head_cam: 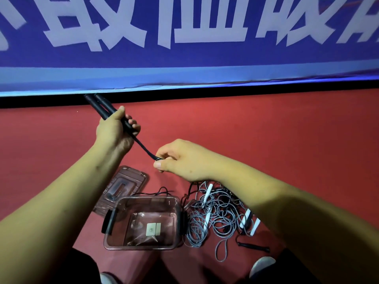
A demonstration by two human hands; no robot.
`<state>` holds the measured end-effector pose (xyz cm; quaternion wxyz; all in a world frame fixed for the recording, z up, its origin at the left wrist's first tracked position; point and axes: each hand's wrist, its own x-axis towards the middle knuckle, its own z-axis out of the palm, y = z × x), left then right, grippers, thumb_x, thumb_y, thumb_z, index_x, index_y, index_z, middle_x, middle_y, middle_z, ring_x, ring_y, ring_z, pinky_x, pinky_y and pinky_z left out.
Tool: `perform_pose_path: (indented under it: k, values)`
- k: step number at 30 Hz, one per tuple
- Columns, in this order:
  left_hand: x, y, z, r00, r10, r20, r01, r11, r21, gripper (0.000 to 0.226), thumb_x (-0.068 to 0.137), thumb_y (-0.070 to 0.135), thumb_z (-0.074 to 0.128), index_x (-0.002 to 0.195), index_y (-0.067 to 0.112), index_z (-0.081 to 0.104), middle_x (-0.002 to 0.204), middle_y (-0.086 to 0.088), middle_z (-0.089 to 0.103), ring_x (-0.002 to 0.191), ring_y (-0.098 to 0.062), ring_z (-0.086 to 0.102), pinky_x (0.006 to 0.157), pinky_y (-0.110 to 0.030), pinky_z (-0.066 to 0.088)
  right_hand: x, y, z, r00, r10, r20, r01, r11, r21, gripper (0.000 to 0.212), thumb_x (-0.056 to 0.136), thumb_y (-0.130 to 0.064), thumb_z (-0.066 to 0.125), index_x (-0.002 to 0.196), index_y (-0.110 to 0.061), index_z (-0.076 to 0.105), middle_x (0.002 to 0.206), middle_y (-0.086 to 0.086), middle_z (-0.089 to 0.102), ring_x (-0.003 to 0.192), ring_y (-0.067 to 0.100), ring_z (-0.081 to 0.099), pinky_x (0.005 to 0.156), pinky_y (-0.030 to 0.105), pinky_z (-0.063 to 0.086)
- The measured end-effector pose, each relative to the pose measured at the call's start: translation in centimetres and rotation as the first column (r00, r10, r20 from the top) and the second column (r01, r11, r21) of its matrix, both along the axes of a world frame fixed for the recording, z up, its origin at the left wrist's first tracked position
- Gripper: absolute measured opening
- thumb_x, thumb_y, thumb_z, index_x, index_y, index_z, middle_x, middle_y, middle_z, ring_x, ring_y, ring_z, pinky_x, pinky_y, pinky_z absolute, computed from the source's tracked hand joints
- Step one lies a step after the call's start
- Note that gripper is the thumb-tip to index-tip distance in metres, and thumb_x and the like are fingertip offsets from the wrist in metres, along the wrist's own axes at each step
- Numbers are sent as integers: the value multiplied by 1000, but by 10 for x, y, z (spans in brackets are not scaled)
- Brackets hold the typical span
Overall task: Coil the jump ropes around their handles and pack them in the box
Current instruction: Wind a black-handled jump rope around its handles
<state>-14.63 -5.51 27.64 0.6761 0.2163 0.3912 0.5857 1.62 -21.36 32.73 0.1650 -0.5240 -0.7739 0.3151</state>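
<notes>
My left hand [114,128] grips two black jump rope handles [100,105] side by side, raised above the red floor and pointing up-left. A black rope [144,147] runs from their lower end to my right hand [180,158], which pinches it between thumb and fingers. The rope's remainder drops behind my right forearm toward the floor. Below stands the clear plastic box [114,222] with black side latches, open, holding only a small white tag. Right of it lies a tangle of grey ropes with white handles [217,210].
The box's clear lid [125,185] lies flat on the floor behind-left of the box. A loose black handle [254,247] lies at the pile's lower right. A blue banner [184,37] with white characters hangs along the wall. Shoes show at the bottom edge.
</notes>
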Motion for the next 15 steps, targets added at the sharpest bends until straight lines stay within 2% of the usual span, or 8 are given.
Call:
perform_pose_path:
  k: [2,4,6,7,9,11,13,15]
  values:
    - [-1,0,5,997,3,73,-1,1000,-21,11,99,19,55,97,16,45,59,2,50,52,-14,60,54,-27,49,-6,-2,-4,1000,20,7,-20,1000,-16,33,98,-25,54,88,5,62,56,-3,39,50,10,32,51,29,27]
    - [-2,-3,11,984,20,175,-9,998,-62,19,101,18,53,83,13,49,57,1,48,52,-14,64,58,-29,57,-9,-3,-5,1000,28,5,-28,999,-29,34,99,-26,53,89,6,60,57,-2,38,53,14,32,53,29,26]
    - [-2,-5,13,968,16,252,5,997,-83,23,101,11,51,78,13,48,61,-1,44,42,-12,53,47,-20,50,-7,-2,0,1000,27,-5,-27,1000,-13,31,98,-25,54,87,2,63,57,-3,42,53,12,35,53,29,28]
    - [0,-8,12,977,-16,211,32,997,-70,22,100,8,50,79,13,46,63,-1,41,41,-11,46,43,-18,42,-3,-1,5,1000,17,-13,-17,1000,7,27,98,-25,54,85,-3,65,57,-4,44,51,9,36,52,28,30]
    - [5,-11,8,997,-73,-34,72,997,-12,21,97,3,51,84,16,42,63,-3,40,41,-10,40,42,-17,34,11,3,15,999,-31,-33,32,998,53,22,97,-25,56,81,-14,66,54,-8,44,49,5,36,50,23,29]
    - [10,-18,4,918,-137,-371,165,985,44,23,95,2,55,87,18,41,62,-5,41,40,-11,39,43,-18,36,27,6,22,996,-80,-34,83,993,88,20,96,-25,57,79,-19,66,54,-8,44,50,7,37,52,25,30]
    - [17,-32,3,712,-244,-659,359,933,41,21,94,2,59,92,17,45,64,-8,42,38,-12,41,40,-21,38,42,9,25,991,-129,-27,131,985,115,20,95,-23,58,77,-18,67,50,-8,43,47,4,35,52,25,30]
    - [21,-46,1,487,-372,-790,545,836,-58,17,95,0,56,99,14,47,65,-8,44,40,-14,42,39,-21,38,57,11,26,983,-182,-23,183,975,125,20,95,-20,59,77,-16,68,43,-11,45,43,4,37,49,22,28]
